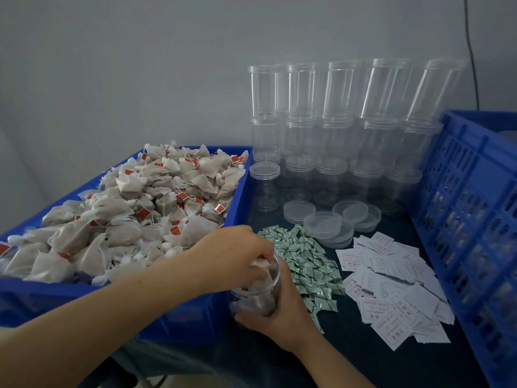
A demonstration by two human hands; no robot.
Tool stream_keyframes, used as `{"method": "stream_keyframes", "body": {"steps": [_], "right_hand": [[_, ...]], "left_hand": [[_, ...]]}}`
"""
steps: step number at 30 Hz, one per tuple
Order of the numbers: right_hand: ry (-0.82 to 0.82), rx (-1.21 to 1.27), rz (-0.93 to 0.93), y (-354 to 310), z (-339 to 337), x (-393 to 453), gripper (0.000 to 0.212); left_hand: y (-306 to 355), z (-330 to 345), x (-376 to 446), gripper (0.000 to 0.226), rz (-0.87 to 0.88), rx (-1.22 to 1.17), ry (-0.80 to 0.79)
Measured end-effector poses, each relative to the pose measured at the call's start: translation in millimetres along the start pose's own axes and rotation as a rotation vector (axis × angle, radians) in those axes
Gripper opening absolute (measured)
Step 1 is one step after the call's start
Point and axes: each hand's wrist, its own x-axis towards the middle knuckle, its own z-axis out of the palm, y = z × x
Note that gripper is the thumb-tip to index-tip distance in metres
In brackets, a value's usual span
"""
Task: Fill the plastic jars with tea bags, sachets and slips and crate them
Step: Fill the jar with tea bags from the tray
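Left hand (237, 254) pinches with fingertips down; right hand (277, 312) curls in a grip.

A small packing workroom is showing itself: stacked empty jars (335, 130), blue crates (470, 208) sitting on a dark table (349, 359), bulk tea bags (134, 208).

Blue bin (237, 189) with beige tea bags (126, 219), red tags. Green-and-white sachets (310, 264). White slips (391, 289), red print. Clear jars (335, 121). Blue lattice crate (475, 205). Dark counter (349, 354).

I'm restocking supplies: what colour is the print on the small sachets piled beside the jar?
Green print on white sachets, clearest in the head view.
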Motion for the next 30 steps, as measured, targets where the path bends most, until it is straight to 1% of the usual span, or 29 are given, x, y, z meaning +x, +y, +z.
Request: {"method": "stream_keyframes", "body": {"steps": [2,4,8,14,16,18,21,25,28,30], "right_hand": [[-0.003,-0.006,-0.009,-1,-1,0,0.100],[0.000,-0.013,-0.018,-2,-1,0,0.100],[0.003,-0.016,-0.016,-3,-1,0,0.103],[-0.001,-0.007,-0.028,-6,-1,-1,0.100],[0.006,-0.001,-0.027,-7,-1,-1,0.099],[0.004,0.004,-0.025,-8,-1,-2,0.098],[-0.007,0.002,-0.011,-9,-1,-2,0.100],[-0.014,-0.008,0.004,-10,-1,-2,0.102],[-0.016,-0.030,0.025,-10,-2,-3,0.105],[-0.007,-0.047,0.027,-10,-2,-3,0.108]], "left_hand": [[5,3,3,0.017,0.036,0.045,-0.029],[6,6,7,0.015,0.042,0.058,-0.093],[5,10,15,0.012,-0.008,-0.019,-0.203],[2,13,19,0.014,-0.027,-0.115,-0.285],[2,11,21,0.016,0.011,-0.120,-0.355],[2,8,24,0.018,0.033,-0.130,-0.459],[3,8,33,0.022,0.026,-0.128,-0.628],[8,11,41,0.026,0.007,-0.076,-0.806],[10,13,44,0.026,0.008,-0.020,-0.824],[8,12,46,0.027,0.000,-0.031,-0.848]]}}
